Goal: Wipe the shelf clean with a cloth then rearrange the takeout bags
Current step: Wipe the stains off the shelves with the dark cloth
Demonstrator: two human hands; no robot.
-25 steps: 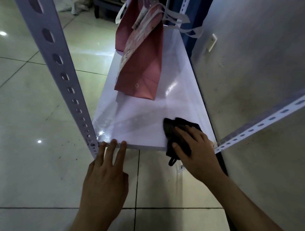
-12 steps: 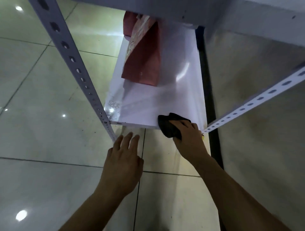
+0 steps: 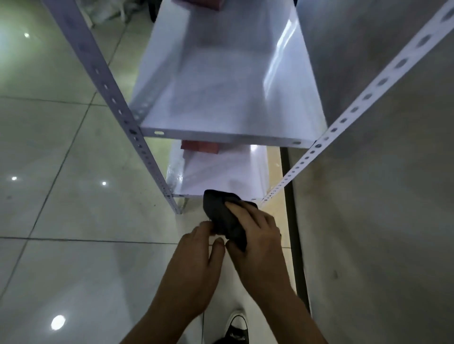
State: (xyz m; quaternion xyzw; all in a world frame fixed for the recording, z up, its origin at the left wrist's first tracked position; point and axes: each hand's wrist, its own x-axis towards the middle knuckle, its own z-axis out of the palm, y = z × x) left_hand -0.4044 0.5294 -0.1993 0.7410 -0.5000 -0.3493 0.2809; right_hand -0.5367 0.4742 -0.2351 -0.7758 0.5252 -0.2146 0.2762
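Gripping a dark cloth, the right hand hangs in front of the rack, just below the front edge of the lower shelf. Its fingers lie curled over the top of the bunched fabric, and the thumb closes against it from below. The cloth's upper corner overlaps the shelf's front lip in the view; whether it touches the lip cannot be told. The left hand sits just beside the right, its fingertips meeting the cloth's lower left edge. Those fingers are lightly bent and close together, but whether they pinch the fabric or only touch it is hard to make out.

The upper shelf, white and glossy, hides most of the lower one. On the lower shelf only the bottom edge of a red takeout bag peeks out from under the upper shelf's front lip. Another red takeout bag on the upper shelf is cut off by the top of the frame, leaving just a strip of its base. Perforated white uprights frame the rack at left and right. A grey wall fills the right side, and pale tiled floor the left. At the bottom edge a black-and-white shoe shows partly, between the forearms.
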